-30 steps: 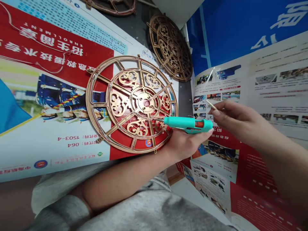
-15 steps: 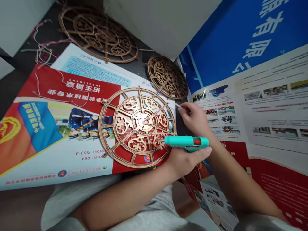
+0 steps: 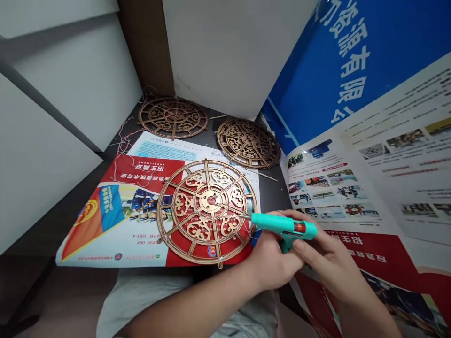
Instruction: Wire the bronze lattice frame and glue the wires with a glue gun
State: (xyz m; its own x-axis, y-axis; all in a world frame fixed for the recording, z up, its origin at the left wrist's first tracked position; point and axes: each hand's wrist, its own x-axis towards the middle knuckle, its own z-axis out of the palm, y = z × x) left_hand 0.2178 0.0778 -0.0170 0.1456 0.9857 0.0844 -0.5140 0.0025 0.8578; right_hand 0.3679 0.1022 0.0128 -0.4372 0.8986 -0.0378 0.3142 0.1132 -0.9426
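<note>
A teal glue gun (image 3: 282, 225) points its nozzle at the right rim of a round golden openwork frame (image 3: 207, 211). The frame lies flat on a red and white poster (image 3: 116, 220). My left hand (image 3: 271, 265) is closed around the gun's handle from below. From the right, my right hand (image 3: 326, 260) reaches the gun's rear end, its fingers curled over and under it. A thin stick (image 3: 262, 174) lies on the dark table beside the frame, apart from both hands.
Two darker openwork frames (image 3: 172, 117) (image 3: 248, 143) lie at the back of the dark table. A white wall panel (image 3: 229, 51) stands behind them. Blue and white posters (image 3: 369, 141) rise on the right. Loose threads (image 3: 121, 141) trail at the back left.
My right hand went left toward the small dark frame with a thin stick, then came back without it and closed on the glue gun. The view tilted up, and my left hand kept the gun.
</note>
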